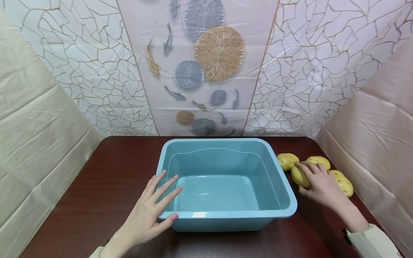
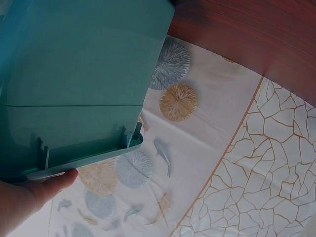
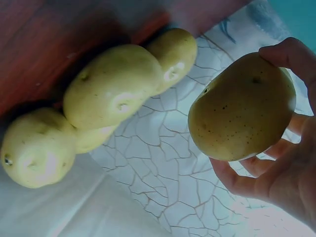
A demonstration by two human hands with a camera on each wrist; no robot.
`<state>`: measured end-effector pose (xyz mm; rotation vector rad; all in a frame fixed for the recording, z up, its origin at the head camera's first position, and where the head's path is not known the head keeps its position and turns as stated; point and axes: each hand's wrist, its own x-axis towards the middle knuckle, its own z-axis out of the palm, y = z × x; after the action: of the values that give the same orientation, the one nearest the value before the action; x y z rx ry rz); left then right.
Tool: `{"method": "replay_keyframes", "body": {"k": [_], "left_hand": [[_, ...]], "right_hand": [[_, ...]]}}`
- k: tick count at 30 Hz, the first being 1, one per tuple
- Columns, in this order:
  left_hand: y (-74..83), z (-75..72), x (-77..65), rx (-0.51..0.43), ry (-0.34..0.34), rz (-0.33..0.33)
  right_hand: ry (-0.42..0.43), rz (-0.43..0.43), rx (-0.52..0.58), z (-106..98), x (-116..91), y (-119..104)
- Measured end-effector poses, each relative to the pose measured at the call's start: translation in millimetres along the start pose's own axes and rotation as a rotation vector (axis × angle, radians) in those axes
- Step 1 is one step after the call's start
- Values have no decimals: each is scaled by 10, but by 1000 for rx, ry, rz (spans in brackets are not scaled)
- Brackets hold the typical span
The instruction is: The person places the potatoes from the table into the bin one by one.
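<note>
A light blue plastic basin (image 1: 226, 214) stands on the dark table in the head view. My left hand (image 1: 146, 211) lies over its front left corner, fingers spread and straight, the thumb at the front rim. In the left wrist view, the thumb of the left hand (image 2: 29, 200) touches the basin's rim (image 2: 84, 163). Beyond the basin's right side, my right hand (image 1: 321, 181) grips a yellow potato (image 1: 300, 177). The right wrist view has this potato (image 3: 242, 111) held between the thumb and curled fingers. Several other potatoes (image 3: 113, 86) lie close by.
Loose potatoes (image 1: 287, 161) sit near the basin's right side and toward the table's right edge. Brown wooden table (image 1: 106, 186) extends left of the basin. Patterned cloth (image 1: 290, 71) hangs behind, with a pale cloth (image 1: 380, 136) along the right side.
</note>
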<state>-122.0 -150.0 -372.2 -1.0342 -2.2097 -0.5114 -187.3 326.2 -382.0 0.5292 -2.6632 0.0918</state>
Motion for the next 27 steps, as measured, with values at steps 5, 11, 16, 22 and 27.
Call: {"method": "replay_keyframes", "body": {"k": [5, 11, 16, 22, 27], "left_hand": [[2, 4, 2, -3, 2, 3], [-2, 5, -2, -8, 1, 2], [-3, 8, -3, -6, 1, 6], [-1, 7, 0, 0, 3, 7], [2, 9, 6, 6, 10, 7]], "right_hand": [[-3, -5, 5, -57, 34, -33], [-4, -32, 10, -135, 82, -63], [29, -57, 11, -193, 121, -76], [68, -94, 0, -256, 161, -96], [72, -106, 6, -313, 189, -125]]}}
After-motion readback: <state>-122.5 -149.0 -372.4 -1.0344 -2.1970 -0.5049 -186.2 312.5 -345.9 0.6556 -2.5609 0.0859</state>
